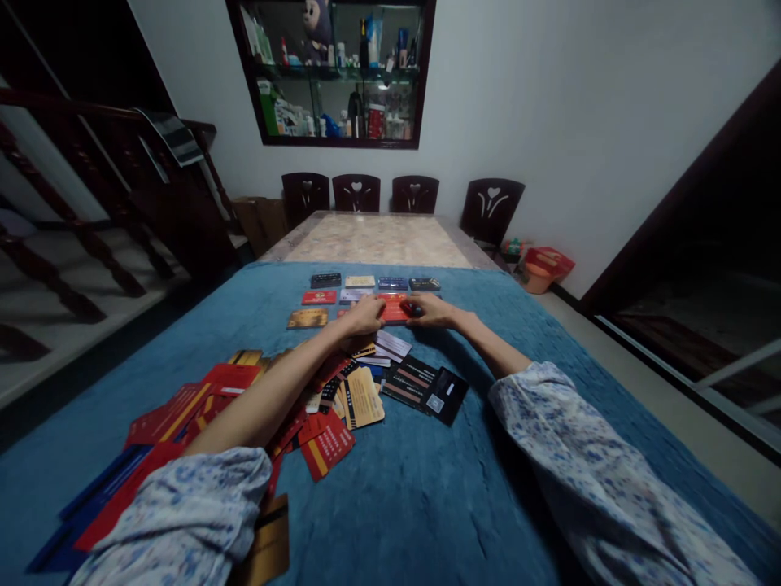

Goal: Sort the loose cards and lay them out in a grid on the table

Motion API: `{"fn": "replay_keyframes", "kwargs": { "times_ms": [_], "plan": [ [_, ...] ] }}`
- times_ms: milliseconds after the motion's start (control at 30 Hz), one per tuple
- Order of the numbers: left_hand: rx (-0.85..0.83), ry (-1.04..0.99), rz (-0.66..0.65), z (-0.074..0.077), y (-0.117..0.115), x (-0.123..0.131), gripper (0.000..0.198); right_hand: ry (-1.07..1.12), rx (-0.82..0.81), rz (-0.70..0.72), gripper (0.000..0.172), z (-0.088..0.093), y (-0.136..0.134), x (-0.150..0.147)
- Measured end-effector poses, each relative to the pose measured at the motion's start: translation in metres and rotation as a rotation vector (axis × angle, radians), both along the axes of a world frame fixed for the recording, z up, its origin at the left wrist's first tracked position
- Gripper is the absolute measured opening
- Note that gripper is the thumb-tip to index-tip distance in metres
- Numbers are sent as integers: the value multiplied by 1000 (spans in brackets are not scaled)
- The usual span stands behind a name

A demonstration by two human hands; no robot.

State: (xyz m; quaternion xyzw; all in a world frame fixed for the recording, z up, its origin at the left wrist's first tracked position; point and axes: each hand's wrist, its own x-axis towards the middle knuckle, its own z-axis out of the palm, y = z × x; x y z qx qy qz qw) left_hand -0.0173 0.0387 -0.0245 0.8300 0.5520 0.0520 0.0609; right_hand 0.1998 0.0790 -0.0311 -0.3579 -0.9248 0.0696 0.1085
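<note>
The red card is grasped at its left edge by the left hand and at its right edge by the right hand, as far as can be judged with the fingertips so small and dim. It is held among the rows on the blue cloth over the desk. Neighbouring stacks could be skewed by a brushed knuckle; loose cards could be dragged by a lowered left sleeve.
</note>
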Motion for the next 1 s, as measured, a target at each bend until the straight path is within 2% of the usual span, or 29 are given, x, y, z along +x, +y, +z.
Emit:
{"fn": "replay_keyframes", "kwargs": {
  "times_ms": [133, 533, 733, 1000],
  "plan": [
    [1, -15, 0, -1, 0, 1, 23, -18, -8, -9, 22, -1, 2, -1],
    [20, -6, -12, -1, -11, 1, 20, -39, -31, -27, 31, 3, -1, -3],
    [38, -19, -14, -2, -13, 2, 16, -28, -15, -31, 39, 0, -2, -1],
    [73, -24, 1, -3, -17, 1, 24, 103, 42, -17, 54, -11, 2, 12]
  ]
}}
